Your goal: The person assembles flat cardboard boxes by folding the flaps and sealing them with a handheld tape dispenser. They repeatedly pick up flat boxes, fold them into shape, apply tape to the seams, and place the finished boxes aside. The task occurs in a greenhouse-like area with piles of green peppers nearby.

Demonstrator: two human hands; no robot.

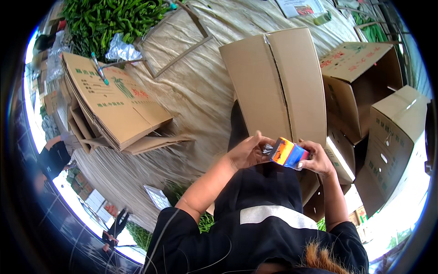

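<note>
My right hand (318, 160) is closed around a small orange, yellow and blue tape dispenser (287, 153) with a dark toothed edge. At that edge, the fingers of my left hand (246, 152) pinch what looks like a clear, shiny tape end (268, 149); the fingertips are partly hidden. Both hands are above my lap. Just beyond them stands a plain brown carton (273, 77), its two top flaps folded together with a dark seam running between them.
Flattened cartons (116, 102) are stacked on the left, with a marker-like stick (99, 68) on top. Open cartons (346, 84) crowd the right side. Green peppers (109, 23) are heaped at the far left, near a loose frame (175, 39) on the pale sheet (196, 86). Other people (57, 155) are at the left.
</note>
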